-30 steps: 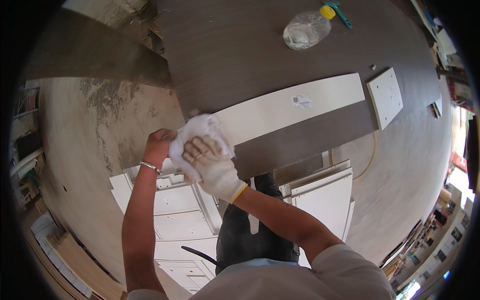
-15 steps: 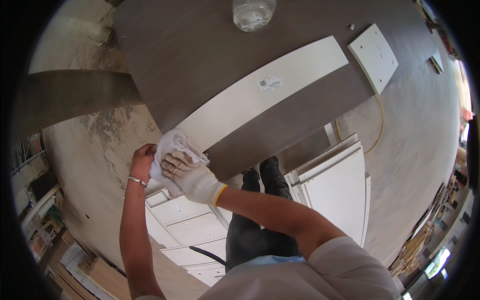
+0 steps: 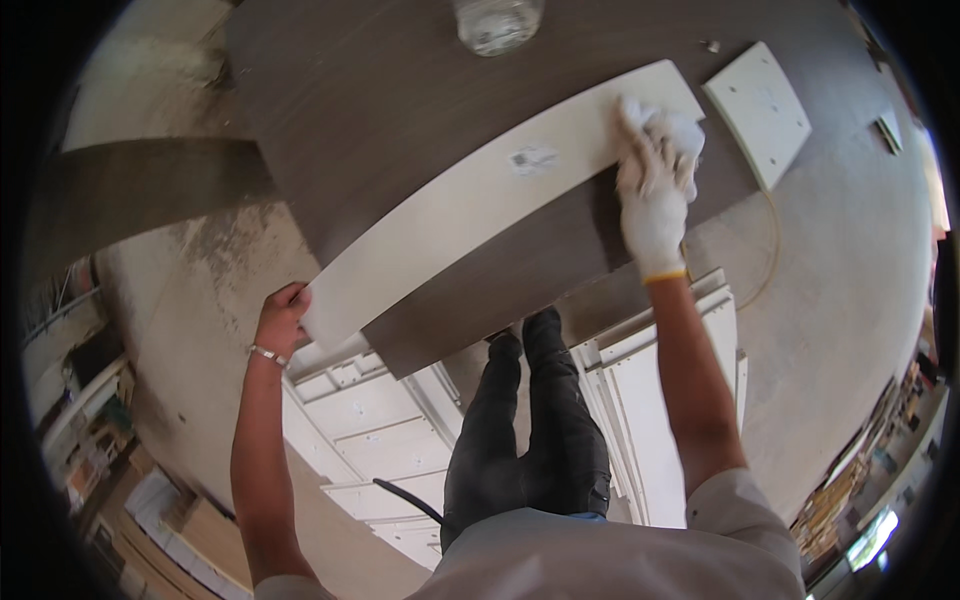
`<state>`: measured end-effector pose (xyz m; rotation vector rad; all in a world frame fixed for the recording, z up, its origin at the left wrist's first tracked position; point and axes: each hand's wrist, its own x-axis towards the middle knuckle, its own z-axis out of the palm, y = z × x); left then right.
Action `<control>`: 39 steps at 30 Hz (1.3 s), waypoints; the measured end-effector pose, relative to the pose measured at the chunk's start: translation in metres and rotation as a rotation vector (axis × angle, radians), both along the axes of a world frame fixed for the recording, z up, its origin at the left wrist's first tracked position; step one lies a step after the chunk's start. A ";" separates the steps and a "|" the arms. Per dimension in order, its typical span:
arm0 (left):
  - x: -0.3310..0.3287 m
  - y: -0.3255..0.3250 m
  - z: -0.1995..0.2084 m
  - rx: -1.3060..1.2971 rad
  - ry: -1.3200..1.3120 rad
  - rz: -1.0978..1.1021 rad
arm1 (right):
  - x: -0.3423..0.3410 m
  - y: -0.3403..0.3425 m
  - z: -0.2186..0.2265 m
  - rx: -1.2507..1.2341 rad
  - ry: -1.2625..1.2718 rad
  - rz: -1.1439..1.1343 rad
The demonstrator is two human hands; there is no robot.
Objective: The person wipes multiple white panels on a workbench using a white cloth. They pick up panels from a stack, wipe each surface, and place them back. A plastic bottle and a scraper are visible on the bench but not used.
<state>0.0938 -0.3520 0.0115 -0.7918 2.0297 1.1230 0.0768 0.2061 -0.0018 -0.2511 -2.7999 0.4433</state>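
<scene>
A long white panel (image 3: pixel 450 215) lies slantwise on the dark brown tabletop (image 3: pixel 380 110). One long edge is curved, and a label is stuck near its middle. At the panel's near-left end, my bare left hand (image 3: pixel 284 318) grips the edge, thumb toward the top. My right hand (image 3: pixel 652 205), in a whitish knit glove with a yellow cuff, is at the far-right end. It holds a bunched white cloth (image 3: pixel 680 135) against the panel there, slightly blurred. Part of the cloth is hidden under the fingers.
A smaller white panel (image 3: pixel 760 115) with holes lies at the table's right. A clear container (image 3: pixel 497 25) stands at the top. Below the table are stacked white panels (image 3: pixel 665 400) and more white panels (image 3: pixel 380 425) at left. A yellow cord (image 3: pixel 777 240) hangs at right.
My right hand has swept the cloth along the panel from its near-left end to the far-right end. My left hand stays at the left end, now plainly gripping the panel edge.
</scene>
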 end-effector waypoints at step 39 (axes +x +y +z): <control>0.000 0.022 -0.012 0.131 -0.011 0.032 | 0.081 -0.291 0.004 -0.135 -0.219 1.301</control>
